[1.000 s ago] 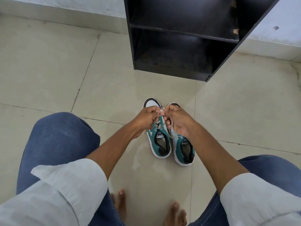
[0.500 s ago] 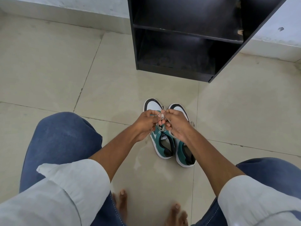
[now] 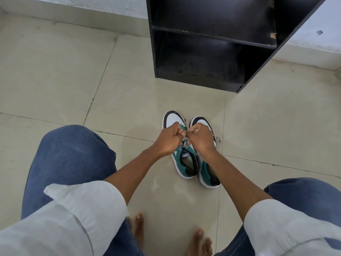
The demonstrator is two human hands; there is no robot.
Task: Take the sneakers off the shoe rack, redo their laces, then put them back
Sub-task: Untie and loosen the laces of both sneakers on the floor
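Observation:
Two green, white and black sneakers stand side by side on the tiled floor, toes pointing away from me: the left sneaker point(image 3: 184, 163) and the right sneaker point(image 3: 208, 172). My left hand point(image 3: 168, 139) and my right hand point(image 3: 200, 138) meet above the left sneaker's lacing, each pinching an end of its white lace point(image 3: 185, 143). The hands hide most of the lacing. The black shoe rack point(image 3: 195, 78) stands just beyond the sneakers with bare shelves.
My knees in blue jeans point(image 3: 70, 154) flank the sneakers, and my bare feet point(image 3: 138, 230) rest on the floor close to me. A white wall base point(image 3: 92, 8) runs behind the rack. Beige floor tiles point(image 3: 55, 71) stretch to the left.
Both hands have stayed pinched together on the lace and shifted slightly toward the sneakers' toes. The right sneaker's white toe, hidden a second ago, now shows.

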